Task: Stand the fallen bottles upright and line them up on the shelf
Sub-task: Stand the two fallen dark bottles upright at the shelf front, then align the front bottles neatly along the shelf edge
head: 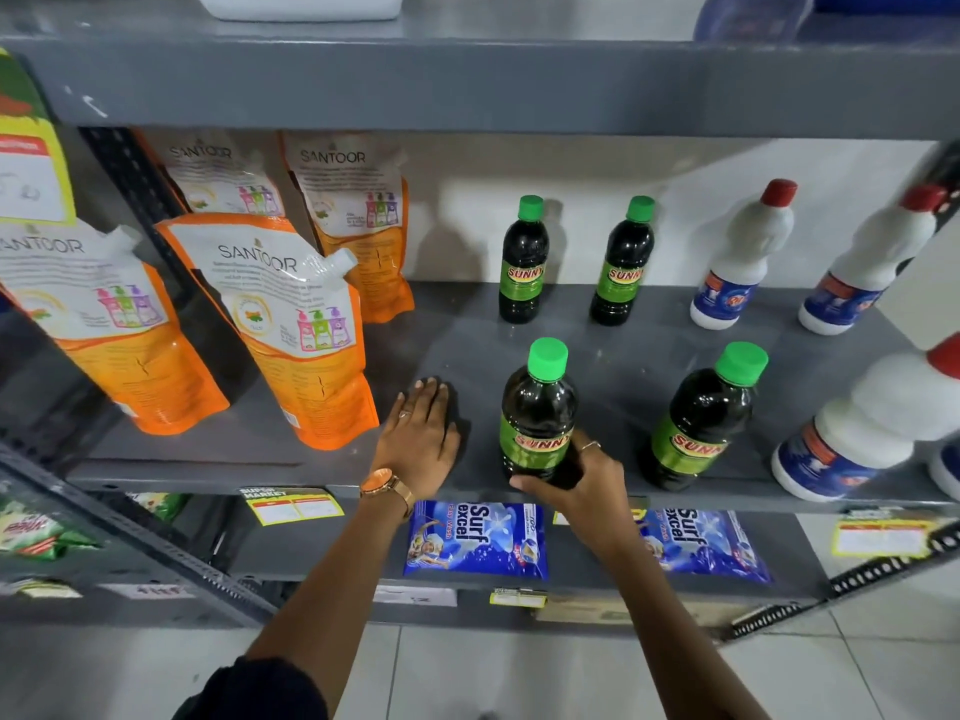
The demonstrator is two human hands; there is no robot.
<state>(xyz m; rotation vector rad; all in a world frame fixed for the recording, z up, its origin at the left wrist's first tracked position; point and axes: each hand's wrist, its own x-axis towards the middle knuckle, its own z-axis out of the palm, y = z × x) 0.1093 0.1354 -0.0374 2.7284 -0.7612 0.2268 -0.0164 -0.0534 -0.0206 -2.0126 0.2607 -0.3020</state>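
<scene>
Several dark bottles with green caps and green "Sunny" labels stand upright on the grey shelf. Two stand at the back. Two stand near the front edge. My right hand grips the base of the front left bottle, thumb in front, fingers around its right side. My left hand lies flat, palm down, on the bare shelf just left of that bottle, fingers spread forward. A gold watch sits on that wrist.
Orange Santoor refill pouches lean on the shelf's left half. White bottles with red caps stand at the right. Blue Surf Excel packets lie on the shelf below. A perforated metal upright divides the left side.
</scene>
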